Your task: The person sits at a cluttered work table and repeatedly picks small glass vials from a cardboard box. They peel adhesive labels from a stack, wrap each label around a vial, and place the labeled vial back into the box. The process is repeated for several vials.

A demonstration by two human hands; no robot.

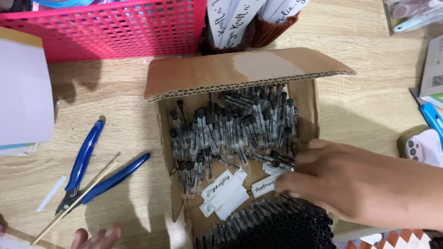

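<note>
An open cardboard box sits on the wooden table, filled with several small clear vials with black caps. White label cards lie in its near part, beside a dense bundle of black-capped vials. My right hand reaches into the box from the right, its fingertips on a white label card among the vials. Only the fingertips of my left hand show at the bottom edge, resting on the table near the pliers and holding nothing.
Blue-handled pliers and a thin wooden stick lie left of the box. A pink mesh basket stands at the back, with a brown holder of paper strips beside it. A phone and a blue tool lie at the right.
</note>
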